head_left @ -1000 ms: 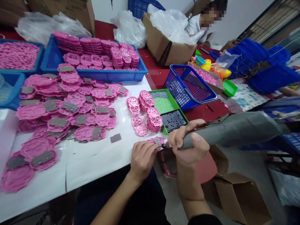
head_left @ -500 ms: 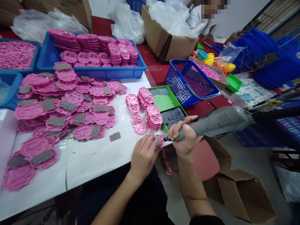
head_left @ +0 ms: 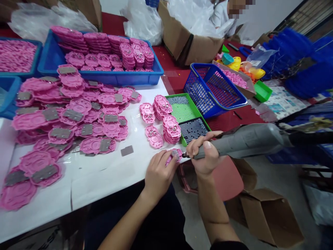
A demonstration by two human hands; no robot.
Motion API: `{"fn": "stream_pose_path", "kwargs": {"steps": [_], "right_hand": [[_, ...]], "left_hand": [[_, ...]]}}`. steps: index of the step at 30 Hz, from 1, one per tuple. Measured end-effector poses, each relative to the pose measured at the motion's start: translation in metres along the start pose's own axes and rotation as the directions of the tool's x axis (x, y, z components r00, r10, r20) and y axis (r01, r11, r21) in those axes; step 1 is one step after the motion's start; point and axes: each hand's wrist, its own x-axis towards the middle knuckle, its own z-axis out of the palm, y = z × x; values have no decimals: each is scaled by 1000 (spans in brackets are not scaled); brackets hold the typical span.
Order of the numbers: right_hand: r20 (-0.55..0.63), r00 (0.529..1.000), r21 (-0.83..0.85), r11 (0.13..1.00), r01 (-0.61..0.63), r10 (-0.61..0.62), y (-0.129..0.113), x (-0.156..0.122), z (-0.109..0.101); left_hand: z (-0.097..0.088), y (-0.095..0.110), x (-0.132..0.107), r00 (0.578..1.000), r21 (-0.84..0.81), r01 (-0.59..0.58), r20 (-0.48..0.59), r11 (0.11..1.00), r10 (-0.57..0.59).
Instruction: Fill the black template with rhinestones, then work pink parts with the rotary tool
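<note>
At the table's front edge my left hand (head_left: 160, 171) is closed over a pink plastic casing (head_left: 171, 159), its fingers pinning it down. A metal plate shows on that casing. My right hand (head_left: 204, 152) wraps round a grey power screwdriver (head_left: 240, 142), held nearly level. The bit's dark tip (head_left: 184, 155) meets the casing's right side; the exact contact spot is too small to make out. Just beyond my hands stand stacked pink casings (head_left: 171, 128) with shiny round parts. Beside them a green tray (head_left: 188, 111) holds small screws in sections. A loose grey metal plate (head_left: 127, 150) lies to the left.
A heap of pink casings with metal plates (head_left: 73, 116) covers the table's left. Behind it stands a blue bin (head_left: 104, 79) of stacked casings. A blue basket (head_left: 213, 90) sits beyond the tray. Below right are a red stool (head_left: 229, 178) and cardboard boxes (head_left: 270, 215). Another person (head_left: 221, 15) is at the back.
The view has shifted slightly. Both hands keep their grip, with the screwdriver bit still at the pink casing; the screwdriver's rear end sits a little lower in view.
</note>
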Motion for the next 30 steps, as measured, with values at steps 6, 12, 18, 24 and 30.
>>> {"fn": "stream_pose_path", "kwargs": {"steps": [6,12,18,24,30], "right_hand": [[10,1000,3,1000,16,-16,5,1,1],[92,994,-55,997,-62,66,5,0,4],[268,948,-19,984,-175,173,8,9,2],[272,950,60,983,-173,150,-7,18,-12],[-69,998,-26,1000,-13,11,-46,22,-20]], "left_hand": [[-1,0,1,1000,-13,0,-8,1000,0],[-2,1,1,999,-25,17,31,1000,-17],[-1,1,1,999,-38,31,29,999,-30],[-3,2,-1,998,52,-39,43,998,37],[-39,-14,-22,983,98,-150,118,984,138]]}}
